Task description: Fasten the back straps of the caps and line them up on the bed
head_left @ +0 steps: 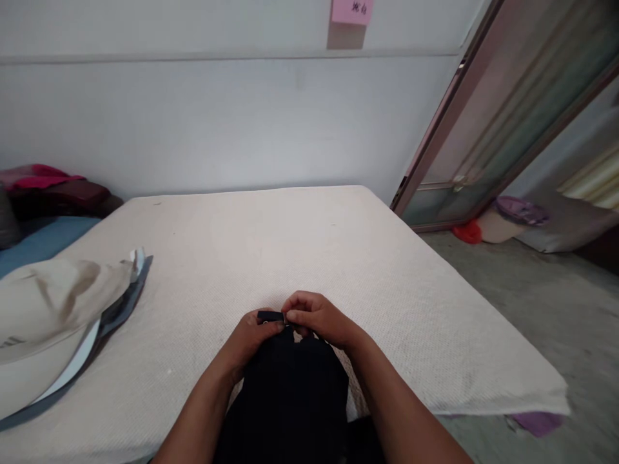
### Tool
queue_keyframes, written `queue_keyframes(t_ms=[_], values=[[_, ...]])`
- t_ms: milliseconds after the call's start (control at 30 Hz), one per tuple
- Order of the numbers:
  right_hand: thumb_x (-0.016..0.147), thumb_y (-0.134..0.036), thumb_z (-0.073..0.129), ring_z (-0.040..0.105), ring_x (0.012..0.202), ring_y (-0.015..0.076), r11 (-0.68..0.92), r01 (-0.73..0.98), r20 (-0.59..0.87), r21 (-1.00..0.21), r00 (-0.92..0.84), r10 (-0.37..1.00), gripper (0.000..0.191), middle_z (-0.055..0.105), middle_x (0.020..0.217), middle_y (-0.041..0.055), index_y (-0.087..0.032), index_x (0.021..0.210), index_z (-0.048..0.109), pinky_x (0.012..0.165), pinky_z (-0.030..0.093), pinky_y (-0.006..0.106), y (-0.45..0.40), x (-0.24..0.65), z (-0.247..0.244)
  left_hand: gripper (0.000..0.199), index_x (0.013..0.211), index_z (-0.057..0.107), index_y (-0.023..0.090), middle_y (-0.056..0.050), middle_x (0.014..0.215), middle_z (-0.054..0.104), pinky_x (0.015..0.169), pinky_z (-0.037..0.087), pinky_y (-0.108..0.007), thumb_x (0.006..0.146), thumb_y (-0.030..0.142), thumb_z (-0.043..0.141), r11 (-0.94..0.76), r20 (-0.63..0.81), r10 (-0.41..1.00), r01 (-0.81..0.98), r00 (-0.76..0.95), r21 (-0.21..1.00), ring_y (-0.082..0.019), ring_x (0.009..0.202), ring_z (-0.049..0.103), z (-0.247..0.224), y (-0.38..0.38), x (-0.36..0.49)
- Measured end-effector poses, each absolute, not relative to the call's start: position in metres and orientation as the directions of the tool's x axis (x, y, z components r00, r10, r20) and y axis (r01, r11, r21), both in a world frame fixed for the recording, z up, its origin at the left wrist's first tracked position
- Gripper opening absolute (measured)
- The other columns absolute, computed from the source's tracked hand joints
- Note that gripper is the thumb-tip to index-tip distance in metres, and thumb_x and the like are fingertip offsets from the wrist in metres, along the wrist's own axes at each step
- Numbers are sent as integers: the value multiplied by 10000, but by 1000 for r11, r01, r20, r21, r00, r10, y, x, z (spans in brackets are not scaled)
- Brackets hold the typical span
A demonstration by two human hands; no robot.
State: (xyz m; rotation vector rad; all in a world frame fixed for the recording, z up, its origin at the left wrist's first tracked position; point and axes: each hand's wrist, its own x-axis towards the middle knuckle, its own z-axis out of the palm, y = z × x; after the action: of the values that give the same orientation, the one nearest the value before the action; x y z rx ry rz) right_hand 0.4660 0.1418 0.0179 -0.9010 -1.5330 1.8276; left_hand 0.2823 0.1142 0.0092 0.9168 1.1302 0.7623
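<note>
A black cap (294,393) lies at the near edge of the table, its back strap (271,316) turned away from me. My left hand (256,335) is closed on the strap's left part, thumb on top. Close beside it, my right hand (312,317) pinches the strap near a small buckle, which the fingers partly hide. Both hands almost touch. A gap in the cap's back edge shows below the right fingers.
At the left lies a stack of caps, a cream cap (53,303) on top. A white textured cloth (242,238) covers the table. Behind it stands a white wall (217,122) with a pink note (352,10). A sliding door (483,116) and a bin (500,222) are at right.
</note>
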Motion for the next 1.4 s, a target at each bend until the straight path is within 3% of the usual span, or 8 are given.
queue_keyframes(t_ms=[200,300,433,633,867,1033,1167,1400], values=[[797,-320,622,534,576,90,-135,62,-143,-989,-639,756,205,571,720,3,-156,917,592,471,372,193,143,466,17,146,785,619,147,15,639,560,525,339,-232,695,242,684,446,-399,851,-68,341,892,-100,536,480,13,111,278],[781,-312,640,509,561,81,-139,66,-148,-988,-651,744,205,556,701,-8,-158,908,591,467,370,188,144,467,15,212,747,605,147,11,626,539,507,322,-229,754,358,632,454,-384,838,-107,387,884,-98,518,451,17,109,278],[775,-316,644,506,558,79,-152,69,-160,-986,-651,742,207,555,711,-6,-160,898,586,459,360,186,143,466,15,331,697,591,150,14,572,516,475,294,-227,774,472,581,434,-408,865,-25,292,901,-95,476,413,17,108,282],[780,-287,634,488,545,74,-176,13,-141,-984,-656,741,184,539,687,-19,-166,911,585,467,360,188,142,463,14,273,708,550,169,39,556,495,472,296,-209,775,431,593,443,-433,881,-12,191,896,-87,473,414,11,111,284],[753,-256,659,512,565,82,-158,-78,-78,-984,-610,788,185,537,686,-28,-170,901,590,539,408,220,145,458,5,285,705,482,196,70,549,482,465,294,-189,746,429,642,344,-340,935,-28,100,938,-72,469,402,10,111,283],[752,-283,664,429,505,65,-145,-50,-86,-988,-601,795,208,486,613,-51,-179,922,603,473,330,196,147,458,2,295,671,458,195,70,529,485,436,267,-186,750,410,644,397,-376,914,-144,153,907,-64,435,386,13,107,282],[757,-293,657,446,524,68,-135,-62,-69,-989,-616,785,205,508,643,-42,-178,917,601,491,341,203,146,457,3,263,667,476,188,62,517,490,432,262,-190,739,362,659,444,-402,893,-239,204,864,-65,422,391,13,106,281],[750,-282,656,438,513,63,-199,-79,-110,-977,-615,781,167,515,652,-38,-175,861,592,466,319,197,144,456,7,267,619,483,182,69,472,465,412,238,-189,684,334,693,447,-423,894,-221,149,867,-60,392,367,13,107,281]])
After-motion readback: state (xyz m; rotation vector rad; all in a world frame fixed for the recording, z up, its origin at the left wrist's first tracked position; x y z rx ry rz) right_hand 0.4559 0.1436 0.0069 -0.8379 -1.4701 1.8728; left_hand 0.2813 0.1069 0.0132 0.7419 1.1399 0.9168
